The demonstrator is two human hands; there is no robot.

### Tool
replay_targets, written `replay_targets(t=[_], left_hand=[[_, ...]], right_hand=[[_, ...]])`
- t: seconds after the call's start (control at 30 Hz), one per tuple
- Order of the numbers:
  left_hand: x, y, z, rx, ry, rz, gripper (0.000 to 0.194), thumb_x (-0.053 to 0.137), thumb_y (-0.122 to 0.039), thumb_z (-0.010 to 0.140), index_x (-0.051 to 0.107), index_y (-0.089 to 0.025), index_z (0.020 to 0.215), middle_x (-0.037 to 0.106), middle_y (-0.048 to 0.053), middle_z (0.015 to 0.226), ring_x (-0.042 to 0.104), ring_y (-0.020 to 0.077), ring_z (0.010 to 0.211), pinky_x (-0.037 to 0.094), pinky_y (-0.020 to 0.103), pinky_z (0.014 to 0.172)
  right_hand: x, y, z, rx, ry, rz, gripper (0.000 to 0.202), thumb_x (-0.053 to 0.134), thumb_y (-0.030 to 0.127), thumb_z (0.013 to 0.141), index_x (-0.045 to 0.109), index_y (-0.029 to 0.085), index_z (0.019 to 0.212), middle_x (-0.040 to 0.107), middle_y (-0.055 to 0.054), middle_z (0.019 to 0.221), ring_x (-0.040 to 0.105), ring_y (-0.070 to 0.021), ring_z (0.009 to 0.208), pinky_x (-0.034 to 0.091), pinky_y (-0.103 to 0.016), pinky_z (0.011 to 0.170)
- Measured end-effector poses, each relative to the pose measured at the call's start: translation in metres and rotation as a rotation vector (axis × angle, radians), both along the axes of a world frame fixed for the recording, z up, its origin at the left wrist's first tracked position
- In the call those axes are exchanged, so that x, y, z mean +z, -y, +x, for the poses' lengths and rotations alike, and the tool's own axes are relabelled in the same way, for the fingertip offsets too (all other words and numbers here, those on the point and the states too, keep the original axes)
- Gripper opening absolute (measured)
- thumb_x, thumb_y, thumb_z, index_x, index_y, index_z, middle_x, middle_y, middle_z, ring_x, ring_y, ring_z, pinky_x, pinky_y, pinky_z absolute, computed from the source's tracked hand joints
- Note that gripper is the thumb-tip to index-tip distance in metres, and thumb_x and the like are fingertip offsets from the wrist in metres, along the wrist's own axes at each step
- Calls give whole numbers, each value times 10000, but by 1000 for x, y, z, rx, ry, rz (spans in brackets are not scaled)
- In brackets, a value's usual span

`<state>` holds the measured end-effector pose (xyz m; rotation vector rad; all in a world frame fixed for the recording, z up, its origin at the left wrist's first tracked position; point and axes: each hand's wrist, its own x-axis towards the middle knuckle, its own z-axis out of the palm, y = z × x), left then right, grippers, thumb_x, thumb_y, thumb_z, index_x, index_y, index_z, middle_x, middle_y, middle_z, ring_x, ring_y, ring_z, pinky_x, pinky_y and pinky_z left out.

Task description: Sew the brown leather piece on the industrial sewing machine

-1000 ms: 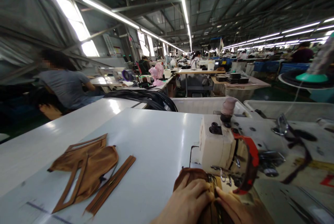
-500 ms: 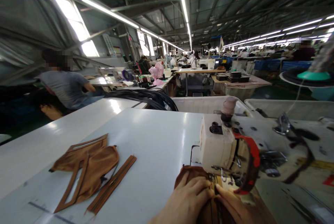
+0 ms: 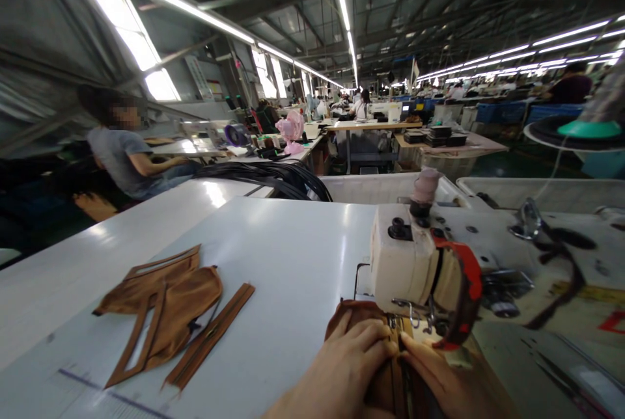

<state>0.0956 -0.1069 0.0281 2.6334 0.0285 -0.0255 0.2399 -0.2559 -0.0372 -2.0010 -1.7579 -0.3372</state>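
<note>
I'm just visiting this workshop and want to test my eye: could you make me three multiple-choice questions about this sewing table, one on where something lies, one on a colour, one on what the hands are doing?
1. Where do the loose brown pieces lie?
A. left of the sewing machine
B. on top of the machine
C. in the white bin

2. What colour is the small fan on the far table?
A. green
B. pink
C. black

3. How are the left hand and right hand placed?
A. raised in the air
B. both pressed on the brown workpiece at the needle
C. one on the bin

Answers: 1 A, they rest on the white table left of the sewing machine; 2 B, its housing is pink; 3 B, both hands lie on the piece under the machine head.
</note>
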Motion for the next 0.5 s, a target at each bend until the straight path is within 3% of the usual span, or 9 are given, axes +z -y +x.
replay_targets(t=[0.2,0.3,0.4,0.5], left_hand=[[8,0,-1,5,-14,5,642,705,-561,670,508,-240,1191,575,36,1176,470,218,1172,289,396,1068],[16,2,0,11,-26,16,646,689,-583,680,513,-228,1189,552,46,1233,455,231,1194,270,411,1090],[16,7,4,51,-1,43,326,617,-412,824,572,-209,1075,599,46,1156,516,215,1113,371,378,1020],[6,12,10,67,62,89,169,501,-204,897,592,-202,1038,654,43,961,604,195,902,495,314,791]], right_hand=[[-13,2,3,-17,-119,-51,296,314,284,962,568,244,1108,702,7,921,668,-125,738,474,-198,490],[-16,9,6,-74,-166,-38,255,360,283,944,609,226,936,697,17,767,658,-130,625,455,-210,470],[-8,15,-4,-104,-218,-25,241,375,258,934,576,247,802,644,65,623,623,-119,522,432,-221,470],[14,18,-23,-9,-276,-40,306,280,307,972,543,264,822,643,89,684,620,-90,564,411,-219,489]])
